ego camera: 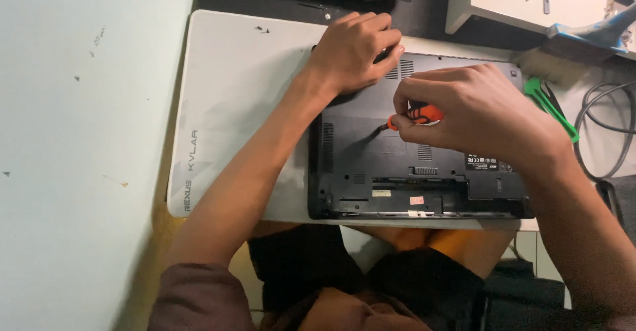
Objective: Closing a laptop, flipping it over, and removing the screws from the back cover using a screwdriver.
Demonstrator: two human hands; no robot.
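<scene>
Working down from the biggest thing: we have a white mat (pixel 232 106) on the desk, and on it a black laptop (pixel 371 172) lying upside down, underside facing us, near the mat's right half. Its battery bay (pixel 397 202) along the near edge looks open and empty (only a couple of small labels show inside).

Our left hand (pixel 351 53) lies flat over the laptop's far-left corner, fingers curled down and pressing, holding nothing we can see. Our right hand (pixel 470 112) is pinched shut around an orange-handled screwdriver (pixel 414 114), tip down on the bottom cover near the middle.

We judge the step as turning a screw in the bottom cover; the next move calls for keeping the tip square in the screw head while the left hand keeps the laptop steady.

Smaller stuff: a shallow white tray (pixel 477 3) at top right with a few small metal bits, a green plastic tool (pixel 550 106) just beside the laptop, dark cables (pixel 606 126) at the right edge.
</scene>
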